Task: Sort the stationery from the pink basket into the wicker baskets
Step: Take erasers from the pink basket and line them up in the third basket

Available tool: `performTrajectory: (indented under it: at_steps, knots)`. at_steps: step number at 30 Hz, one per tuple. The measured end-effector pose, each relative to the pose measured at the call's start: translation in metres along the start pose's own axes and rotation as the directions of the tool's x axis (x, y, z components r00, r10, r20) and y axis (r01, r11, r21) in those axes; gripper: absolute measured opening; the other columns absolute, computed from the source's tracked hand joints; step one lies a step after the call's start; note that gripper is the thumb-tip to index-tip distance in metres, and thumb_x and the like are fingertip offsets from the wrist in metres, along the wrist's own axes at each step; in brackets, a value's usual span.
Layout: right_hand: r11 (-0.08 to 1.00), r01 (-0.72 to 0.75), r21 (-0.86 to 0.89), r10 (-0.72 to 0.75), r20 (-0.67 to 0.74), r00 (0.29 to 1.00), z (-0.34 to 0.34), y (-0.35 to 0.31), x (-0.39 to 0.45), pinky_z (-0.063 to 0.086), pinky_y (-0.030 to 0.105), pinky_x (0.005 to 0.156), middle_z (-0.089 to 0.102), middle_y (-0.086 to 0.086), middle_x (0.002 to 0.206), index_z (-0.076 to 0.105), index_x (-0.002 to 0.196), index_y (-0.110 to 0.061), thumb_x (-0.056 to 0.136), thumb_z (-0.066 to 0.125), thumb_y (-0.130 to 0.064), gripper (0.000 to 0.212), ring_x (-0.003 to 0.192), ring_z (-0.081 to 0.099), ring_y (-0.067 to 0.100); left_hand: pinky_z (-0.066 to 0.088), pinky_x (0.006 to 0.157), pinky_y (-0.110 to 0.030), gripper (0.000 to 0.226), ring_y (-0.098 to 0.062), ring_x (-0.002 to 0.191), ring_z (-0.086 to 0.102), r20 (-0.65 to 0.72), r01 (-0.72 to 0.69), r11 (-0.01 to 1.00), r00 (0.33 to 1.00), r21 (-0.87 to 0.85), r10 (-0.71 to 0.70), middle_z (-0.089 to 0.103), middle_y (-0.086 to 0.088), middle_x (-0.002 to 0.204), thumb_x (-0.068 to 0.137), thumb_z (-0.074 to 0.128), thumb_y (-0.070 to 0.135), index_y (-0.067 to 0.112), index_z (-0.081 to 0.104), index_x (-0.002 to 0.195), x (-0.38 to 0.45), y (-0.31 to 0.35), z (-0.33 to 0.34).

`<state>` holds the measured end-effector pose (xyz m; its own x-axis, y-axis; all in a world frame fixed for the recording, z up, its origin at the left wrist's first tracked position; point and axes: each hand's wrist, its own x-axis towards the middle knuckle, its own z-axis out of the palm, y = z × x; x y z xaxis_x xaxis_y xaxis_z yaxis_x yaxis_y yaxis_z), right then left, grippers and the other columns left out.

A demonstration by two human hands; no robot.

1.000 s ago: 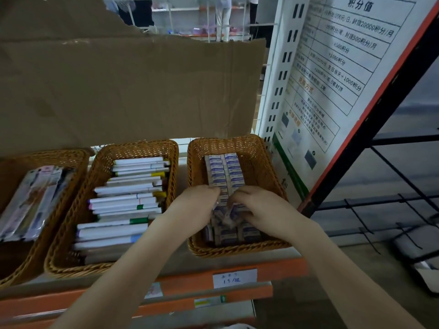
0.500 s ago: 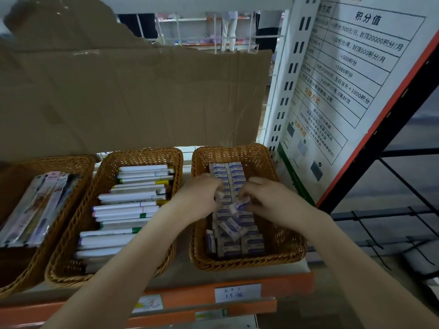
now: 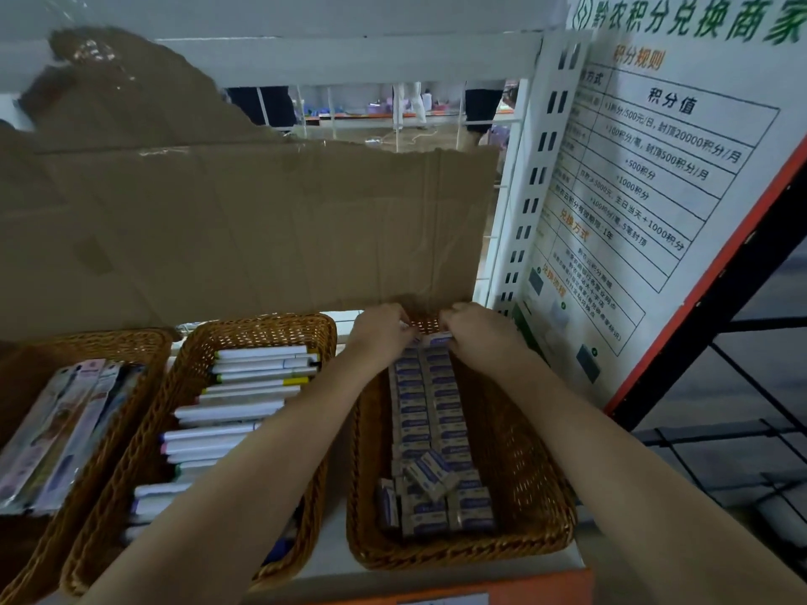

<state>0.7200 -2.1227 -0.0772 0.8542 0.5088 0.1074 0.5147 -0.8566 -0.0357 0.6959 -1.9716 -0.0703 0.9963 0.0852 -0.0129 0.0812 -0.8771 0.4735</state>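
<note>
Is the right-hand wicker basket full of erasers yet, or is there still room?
Still room. In the right wicker basket, boxed erasers fill only two middle rows; bare wicker shows either side. A few near-end boxes lie tipped.

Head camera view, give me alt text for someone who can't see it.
Both hands, left hand and right hand, pinch small erasers at the far end of the right wicker basket. The middle basket holds pens; the left basket holds packets.
</note>
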Motion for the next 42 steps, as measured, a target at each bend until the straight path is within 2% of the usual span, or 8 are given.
performTrajectory:
  at_steps: [4,10,17,25,29,32,37,42]
  knots:
    - [0.999,0.034,-0.024,-0.033,0.013,0.999,0.005,0.002,0.006,0.043,0.034,0.085,0.057,0.009,0.117,0.056,0.111,-0.009,0.096,0.046,-0.014,0.019,0.110,0.051,0.025,0.043,0.082,-0.031,0.025,-0.027,0.107,0.057,0.103,-0.058,0.984,0.994,0.169,0.041,0.063,-0.013,0.113,0.088,0.059,0.021,0.006,0.064,0.108,0.003,-0.002,0.005]
    - [0.999,0.031,0.039,-0.032,0.026,0.999,0.012,0.007,0.005,0.044,0.037,0.090,0.055,0.005,0.122,0.055,0.117,-0.014,0.096,0.047,-0.028,0.026,0.116,0.047,0.023,0.046,0.094,-0.037,0.034,-0.025,0.123,0.044,0.085,-0.185,0.886,0.983,0.425,0.164,0.047,-0.010,0.133,0.094,0.055,0.021,0.014,0.057,0.127,0.001,-0.009,0.005]
    - [0.996,0.031,0.078,-0.029,-0.020,0.999,0.021,0.007,0.010,0.043,0.033,0.081,0.057,0.003,0.115,0.058,0.109,-0.016,0.093,0.052,-0.029,0.022,0.110,0.050,0.020,0.044,0.089,-0.035,0.036,-0.024,0.122,0.044,0.085,-0.213,0.841,0.977,0.497,0.197,0.050,-0.008,0.130,0.095,0.054,0.025,0.015,0.053,0.130,0.002,-0.013,0.006]
    - [0.996,0.042,0.073,-0.044,0.025,0.999,0.016,0.007,0.010,0.044,0.034,0.085,0.055,0.003,0.118,0.057,0.116,-0.016,0.091,0.057,-0.030,0.028,0.114,0.048,0.020,0.042,0.083,-0.031,0.035,-0.023,0.114,0.048,0.084,-0.251,0.885,0.968,0.393,0.237,0.052,-0.008,0.123,0.093,0.055,0.027,0.015,0.056,0.126,0.000,-0.016,-0.001]
    - [0.992,0.037,0.117,-0.035,-0.018,0.999,0.002,0.004,-0.011,0.044,0.032,0.085,0.053,0.001,0.121,0.056,0.120,-0.019,0.094,0.052,-0.030,0.028,0.114,0.046,0.018,0.042,0.083,-0.029,0.032,-0.020,0.113,0.048,0.049,-0.305,0.889,0.950,0.342,0.307,0.054,-0.003,0.122,0.093,0.055,0.028,0.020,0.058,0.123,-0.026,-0.017,-0.013]
    - [0.975,0.092,0.204,-0.098,0.018,0.995,-0.007,-0.004,-0.043,0.043,0.027,0.084,0.054,-0.005,0.117,0.058,0.117,-0.024,0.093,0.054,-0.033,0.026,0.111,0.048,0.012,0.039,0.082,-0.027,0.032,-0.017,0.114,0.048,0.172,-0.385,0.882,0.921,0.273,0.349,0.055,0.002,0.121,0.092,0.057,0.030,0.025,0.059,0.123,-0.059,-0.015,-0.017]
    - [0.936,0.133,0.327,-0.215,0.230,0.949,-0.011,-0.016,-0.098,0.036,0.016,0.072,0.052,-0.013,0.108,0.058,0.113,-0.027,0.088,0.061,-0.032,0.025,0.098,0.044,0.003,0.033,0.079,-0.020,0.036,-0.011,0.113,0.045,0.433,-0.442,0.883,0.834,0.154,0.342,0.055,0.009,0.124,0.089,0.062,0.034,0.029,0.057,0.124,-0.104,-0.008,-0.010]
    - [0.911,0.092,0.401,-0.202,0.242,0.949,-0.002,-0.026,-0.111,0.037,0.018,0.074,0.056,-0.005,0.114,0.057,0.116,-0.022,0.091,0.060,-0.025,0.026,0.103,0.048,0.008,0.032,0.071,-0.021,0.032,-0.012,0.104,0.046,0.419,-0.474,0.849,0.837,0.234,0.352,0.053,0.005,0.115,0.087,0.061,0.038,0.024,0.054,0.116,-0.122,-0.006,0.001]
